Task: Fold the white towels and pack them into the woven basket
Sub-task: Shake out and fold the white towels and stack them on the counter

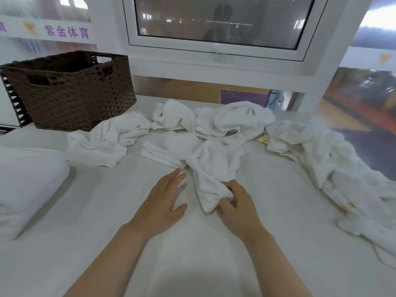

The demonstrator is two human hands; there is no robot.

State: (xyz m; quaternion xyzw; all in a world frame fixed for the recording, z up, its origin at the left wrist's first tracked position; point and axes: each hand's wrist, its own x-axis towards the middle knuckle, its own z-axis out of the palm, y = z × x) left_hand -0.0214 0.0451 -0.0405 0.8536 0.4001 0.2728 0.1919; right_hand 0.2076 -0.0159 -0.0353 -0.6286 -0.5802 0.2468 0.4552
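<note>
Head view, looking down over a white-covered table [214,254]. Both bare forearms reach in from the bottom edge.

Left hand [165,200]: fingers straight and spread, palm down on the table cover, holding nothing; fingertips just beside the near edge of a crumpled towel.

Right hand [237,202]: fingers curled, pinching the near end of the crumpled white towel [212,168]. That towel is bunched and runs away from the hand toward the centre of the table. The two hands are near each other but not touching.

At the left edge, a thick white folded bundle [27,185] lies on the table; what it is cannot be told.

Farther out, more white towels, all unfolded and rumpled: one at left [102,140], a heap behind the held towel [225,121], and a long pile along the right side [334,159], with small yellow marks on it.

Far left, the woven basket [72,93]: dark brown, rectangular, cut-out handles, standing upright on the table, just behind the left towel. The interior that shows is dark, with no towel visible; the floor of it is hidden.

Behind the table, a white-framed window [216,24] and a wall sign with purple characters [66,32].
</note>
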